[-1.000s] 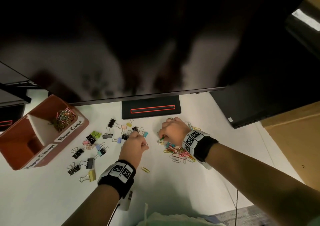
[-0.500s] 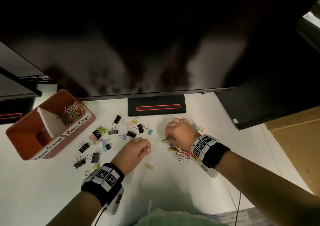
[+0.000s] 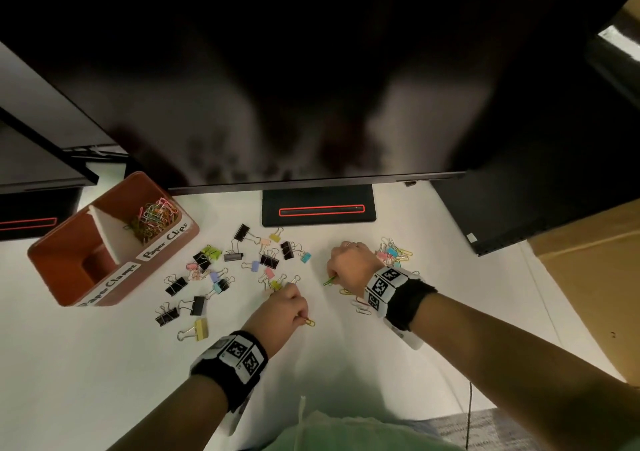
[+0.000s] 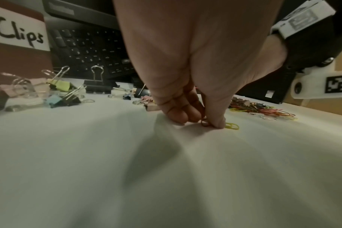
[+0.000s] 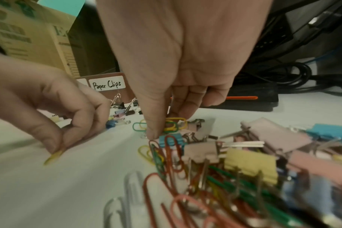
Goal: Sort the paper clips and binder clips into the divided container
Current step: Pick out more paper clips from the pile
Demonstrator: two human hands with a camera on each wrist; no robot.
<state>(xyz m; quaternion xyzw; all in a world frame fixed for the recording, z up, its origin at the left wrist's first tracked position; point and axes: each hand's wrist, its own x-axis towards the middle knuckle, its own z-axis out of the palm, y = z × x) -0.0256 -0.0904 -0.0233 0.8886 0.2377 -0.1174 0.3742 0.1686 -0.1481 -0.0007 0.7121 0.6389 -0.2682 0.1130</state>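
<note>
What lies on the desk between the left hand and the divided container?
In the head view, scattered binder clips lie between the left hand and the divided container.

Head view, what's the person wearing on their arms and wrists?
Both forearms are bare, with no sleeves. Each wrist carries a black fabric wristband: the left black wristband and the right black wristband. Each bears a white block printed with square black-and-white coded markers. A white plastic camera housing hangs under each band. A thin ring sits on a finger of the right hand.
</note>
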